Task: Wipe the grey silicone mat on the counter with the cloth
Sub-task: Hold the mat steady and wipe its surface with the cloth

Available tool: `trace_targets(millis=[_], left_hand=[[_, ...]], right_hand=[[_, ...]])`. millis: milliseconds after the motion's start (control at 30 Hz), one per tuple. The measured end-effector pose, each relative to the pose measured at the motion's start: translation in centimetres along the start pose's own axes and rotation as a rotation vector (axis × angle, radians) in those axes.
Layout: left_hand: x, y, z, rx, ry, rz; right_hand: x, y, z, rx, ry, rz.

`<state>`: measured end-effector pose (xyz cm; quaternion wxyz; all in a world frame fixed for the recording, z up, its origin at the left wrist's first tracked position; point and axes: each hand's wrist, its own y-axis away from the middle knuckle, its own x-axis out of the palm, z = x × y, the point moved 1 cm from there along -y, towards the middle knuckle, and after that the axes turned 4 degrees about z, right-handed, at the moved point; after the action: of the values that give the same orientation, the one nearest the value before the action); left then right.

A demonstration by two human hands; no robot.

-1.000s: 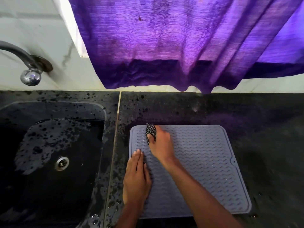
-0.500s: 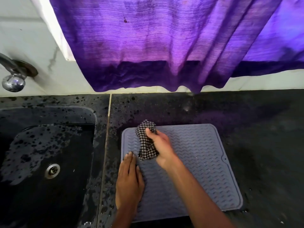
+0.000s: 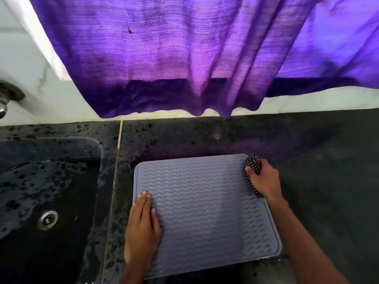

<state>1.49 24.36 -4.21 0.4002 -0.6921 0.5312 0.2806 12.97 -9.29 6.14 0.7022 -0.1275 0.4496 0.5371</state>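
Note:
The grey silicone mat (image 3: 201, 201) with its wavy ribs lies flat on the black counter, right of the sink. My right hand (image 3: 264, 179) grips a bunched black-and-white checked cloth (image 3: 252, 167) and presses it on the mat's far right corner. My left hand (image 3: 143, 226) lies flat, fingers together, on the mat's left edge. The mat's near left corner is hidden under my left hand and wrist.
A black sink (image 3: 49, 201) with a round drain (image 3: 48, 219) sits to the left, wet and spotted. A tap (image 3: 4, 99) pokes in at the far left. A purple curtain (image 3: 184, 58) hangs over the back wall. Dark counter (image 3: 328, 181) stretches to the right.
My right hand has swept the cloth from the mat's far left corner across to its far right corner. The left hand stays flat on the mat's left edge. The camera has shifted.

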Motion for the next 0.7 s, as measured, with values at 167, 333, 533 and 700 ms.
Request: trace_targets(millis=[167,333,533,700], left_hand=[[-0.1,-0.1,-0.2,-0.009,0.015,-0.002],[-0.3,-0.1,-0.4,-0.040,0.046,0.011],[-0.3,0.0,-0.5,-0.035,0.041,0.011],[-0.3,0.0,-0.5,-0.043,0.027,0.006]], right_hand=[[0.7,-0.1,0.4,-0.033,0.021,0.014],[2.1,0.9,1.3,-0.120,0.048,0.010],[4.3,1.9,3.7,-0.237,0.072,0.029],[6.7,3.3,5.6,-0.270,0.050,0.089]])
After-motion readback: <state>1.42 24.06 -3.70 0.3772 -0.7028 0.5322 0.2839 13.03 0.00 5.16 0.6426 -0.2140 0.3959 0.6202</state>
